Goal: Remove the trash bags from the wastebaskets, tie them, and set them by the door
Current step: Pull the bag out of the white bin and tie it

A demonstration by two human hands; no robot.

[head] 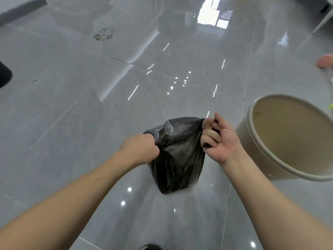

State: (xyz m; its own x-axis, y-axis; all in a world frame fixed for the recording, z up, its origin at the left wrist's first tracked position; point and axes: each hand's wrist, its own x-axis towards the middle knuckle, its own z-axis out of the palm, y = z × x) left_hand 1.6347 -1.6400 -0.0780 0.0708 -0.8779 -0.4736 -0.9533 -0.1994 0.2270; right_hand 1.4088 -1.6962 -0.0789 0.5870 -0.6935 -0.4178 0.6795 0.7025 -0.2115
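A black trash bag [178, 156] hangs above the grey tiled floor, held up by both hands at its top edge. My left hand [142, 150] grips the bag's left corner in a fist. My right hand [218, 139] grips the right corner, palm turned up, fingers curled over the plastic. The bag's mouth is stretched between the two hands. A cream round wastebasket [252, 141] stands just right of the bag, with no liner inside it.
Glossy grey floor tiles [90, 105] stretch ahead, with a patch of crumbs [105, 34] at the far left. A dark ribbed object [4, 73] sits at the left edge. A pink object [325, 60] lies at the right edge. A shoe tip [150, 247] shows at the bottom.
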